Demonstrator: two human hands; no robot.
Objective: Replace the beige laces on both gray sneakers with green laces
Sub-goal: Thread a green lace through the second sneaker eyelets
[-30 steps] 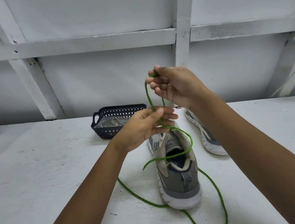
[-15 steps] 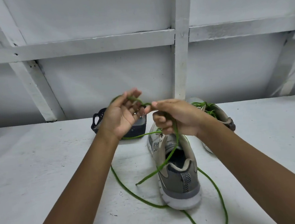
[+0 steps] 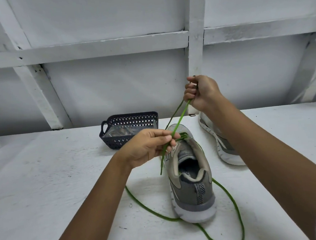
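Both pinch the green lace (image 3: pixel 179 116): left hand (image 3: pixel 148 147) over the sneaker (image 3: pixel 189 174), right hand (image 3: pixel 202 91) raised beyond; threading looks nearly done, knotting remains.

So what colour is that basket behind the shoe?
The basket is dark navy with lattice walls, seen in the head view.

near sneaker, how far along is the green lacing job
Done: no beige lace shows on the near sneaker, and the green lace already crosses its front eyelets. In hand: the left hand pinches the lace at the tongue; the right hand grips it raised. Left: upper eyelets look unlaced, slack lies round the heel. Lacing on the far sneaker is hidden by the arm.
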